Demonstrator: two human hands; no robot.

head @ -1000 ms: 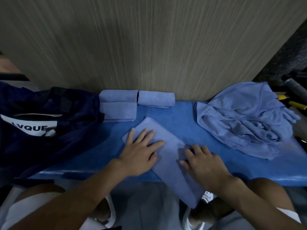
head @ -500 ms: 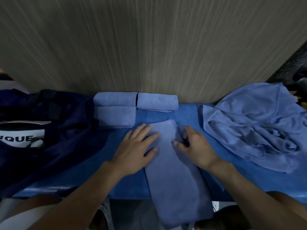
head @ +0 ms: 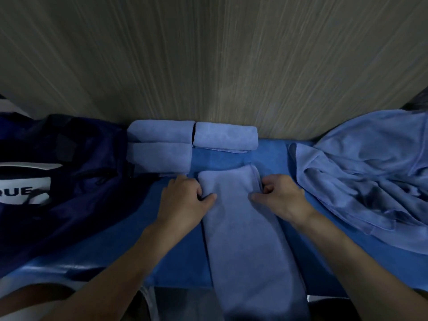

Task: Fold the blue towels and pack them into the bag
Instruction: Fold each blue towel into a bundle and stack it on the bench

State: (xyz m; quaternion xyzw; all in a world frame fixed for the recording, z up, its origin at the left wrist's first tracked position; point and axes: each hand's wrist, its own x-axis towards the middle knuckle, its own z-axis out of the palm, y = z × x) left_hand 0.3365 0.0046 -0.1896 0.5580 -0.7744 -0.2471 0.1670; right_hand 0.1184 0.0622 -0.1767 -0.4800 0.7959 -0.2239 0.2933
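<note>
A long blue towel strip (head: 243, 228) lies down the middle of the blue table (head: 347, 256), its near end hanging over the front edge. My left hand (head: 183, 200) pinches the strip's left edge near its far end. My right hand (head: 282, 195) pinches the right edge opposite. Two folded towels (head: 159, 147) are stacked against the wall, with a rolled one (head: 225, 135) beside them. A dark navy bag (head: 58, 181) with a white label sits at the left.
A heap of unfolded blue towels (head: 370, 170) covers the right side of the table. A wood-grain wall (head: 208, 61) stands right behind the table. My knees are under the front edge.
The towel strip has turned from slanted to straight, pointing away from me. Both hands moved up to its far end and went from flat on the cloth to pinching its side edges.
</note>
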